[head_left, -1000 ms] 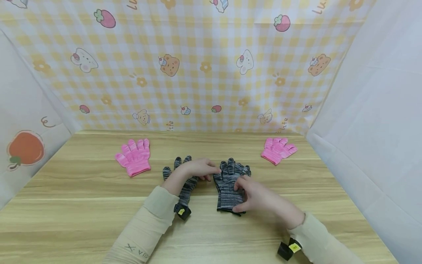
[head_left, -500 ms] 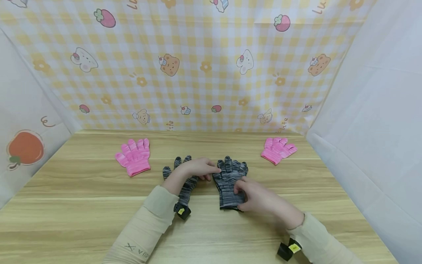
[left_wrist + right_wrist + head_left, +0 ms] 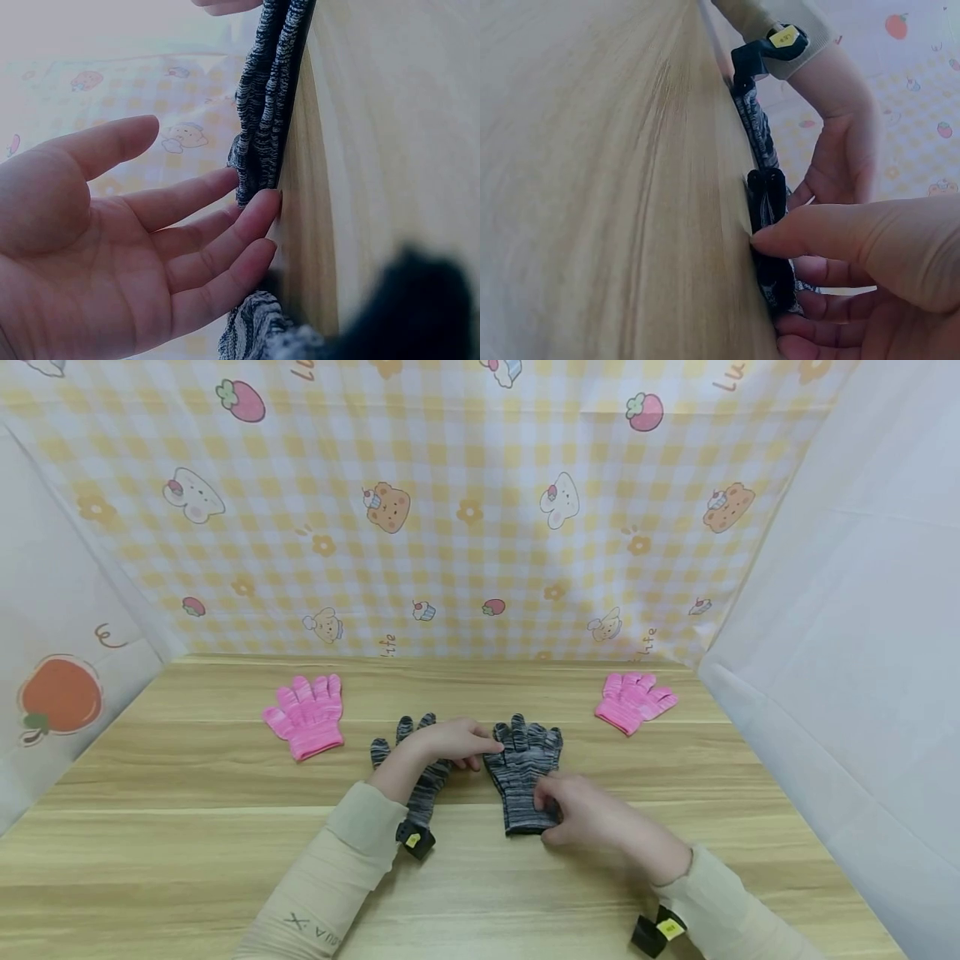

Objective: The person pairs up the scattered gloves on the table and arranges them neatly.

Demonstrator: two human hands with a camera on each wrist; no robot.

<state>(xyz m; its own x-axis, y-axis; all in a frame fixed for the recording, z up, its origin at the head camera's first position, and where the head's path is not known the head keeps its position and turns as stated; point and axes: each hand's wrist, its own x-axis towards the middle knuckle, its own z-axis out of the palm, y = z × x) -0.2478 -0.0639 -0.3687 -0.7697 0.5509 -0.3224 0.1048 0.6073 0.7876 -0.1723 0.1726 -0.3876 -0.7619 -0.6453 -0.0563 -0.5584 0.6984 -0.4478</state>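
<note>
Two black-and-grey knit gloves [image 3: 525, 781] lie stacked on the table, fingers pointing away; their layered cuffs [image 3: 769, 199] show in the right wrist view. My right hand [image 3: 583, 808] pinches the stack's near right corner, thumb at the cuff edge and fingers along the side. With loosely spread fingers, my left hand [image 3: 127, 247] touches the stack's left edge near the glove fingers, its thumb held away. Another black-and-grey glove [image 3: 425, 795] lies under my left wrist, partly hidden by the arm.
One pink glove [image 3: 311, 722] lies at the back left of the wooden table [image 3: 480, 893], and another pink glove [image 3: 633, 702] at the back right. A checked curtain [image 3: 465, 560] hangs behind the table, with white cloth [image 3: 847, 593] along the right side.
The upper glove has shifted and straightened over the lower one, so their cuffs now line up. My right hand has moved slightly toward the near edge; my left hand has stayed still.
</note>
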